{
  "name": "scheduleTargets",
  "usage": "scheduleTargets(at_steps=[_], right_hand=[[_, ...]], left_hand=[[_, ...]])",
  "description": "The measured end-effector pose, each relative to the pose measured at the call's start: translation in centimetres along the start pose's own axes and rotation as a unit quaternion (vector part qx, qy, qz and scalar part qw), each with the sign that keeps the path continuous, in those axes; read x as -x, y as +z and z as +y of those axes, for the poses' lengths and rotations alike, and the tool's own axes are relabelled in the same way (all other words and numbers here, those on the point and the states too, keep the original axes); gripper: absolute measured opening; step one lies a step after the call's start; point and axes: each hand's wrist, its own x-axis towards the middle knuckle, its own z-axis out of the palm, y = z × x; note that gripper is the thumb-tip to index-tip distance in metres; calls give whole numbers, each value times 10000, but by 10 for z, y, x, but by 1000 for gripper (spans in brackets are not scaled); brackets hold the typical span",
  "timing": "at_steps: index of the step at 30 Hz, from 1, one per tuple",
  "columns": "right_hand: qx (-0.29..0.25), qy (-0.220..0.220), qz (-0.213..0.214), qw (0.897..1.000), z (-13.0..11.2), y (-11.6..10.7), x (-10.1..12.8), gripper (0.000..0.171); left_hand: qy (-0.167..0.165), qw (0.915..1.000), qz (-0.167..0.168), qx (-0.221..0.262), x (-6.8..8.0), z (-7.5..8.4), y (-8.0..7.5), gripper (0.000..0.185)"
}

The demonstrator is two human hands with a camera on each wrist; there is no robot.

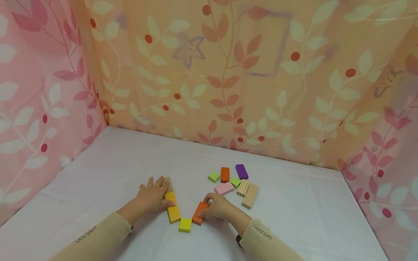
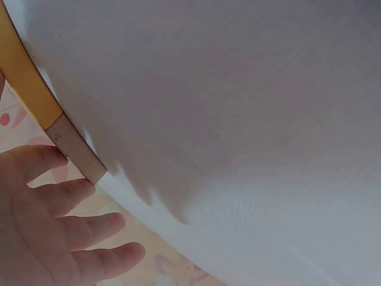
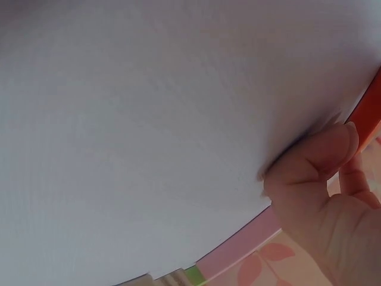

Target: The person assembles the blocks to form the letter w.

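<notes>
My left hand lies flat with straight fingers beside a long yellow block, thumb touching its side. A tan block lies end to end with it beyond my fingers. In the left wrist view the yellow block and tan block form one line above my spread fingers. My right hand pinches an orange block lying on the table. A small yellow-green square sits between the yellow and orange blocks, making a V. In the right wrist view the orange block shows behind a fingertip.
A loose group of blocks lies just behind my right hand: pink, striped wood, plain wood, two small green, orange, purple. White table; leaf-patterned curtains enclose three sides.
</notes>
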Motion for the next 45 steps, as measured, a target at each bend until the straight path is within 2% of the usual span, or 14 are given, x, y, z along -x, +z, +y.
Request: scheduleTargets(at_steps=[6, 12, 20, 27, 29, 32, 35, 37, 39, 42, 43, 45], right_hand=[[4, 49, -11, 10000, -1, -1, -1, 34], [62, 42, 5, 10000, 0, 0, -1, 33], [-231, 210, -54, 9995, 3, 0, 3, 35], [-504, -140, -87, 9986, 11, -9, 8, 40], [-467, -279, 24, 9985, 17, -15, 6, 39], [-154, -579, 437, 9972, 26, -26, 1, 33], [237, -789, 862, 9929, 32, -39, -6, 31], [633, -933, 1006, 9885, 35, -48, -10, 32], [1149, -1020, 1041, 9826, 40, -56, -15, 34], [1841, -1056, 1000, 9721, 48, -64, -20, 36], [2019, -1038, 992, 9688, 50, -66, -21, 37], [2187, -1015, 995, 9654, 54, -68, -23, 38]], left_hand=[[66, 9998, 46, -171, -1, -1, 0, 84], [65, 9999, 10, -105, -3, -3, 1, 83], [147, 9998, 6, -104, -3, -4, 5, 84], [334, 9993, 126, -101, -3, -1, 2, 83], [422, 9989, 180, -92, -2, 0, 0, 82], [587, 9979, 253, 51, -1, 3, -2, 77], [891, 9955, 265, 167, -1, 5, -1, 68], [1328, 9906, 267, 182, -2, 6, 1, 61], [1880, 9819, 224, 58, -2, 8, 4, 56], [2642, 9642, 105, -204, 2, 14, 7, 53], [2854, 9578, 72, -319, 4, 17, 8, 52], [3068, 9501, -59, -566, 7, 22, 10, 52]])
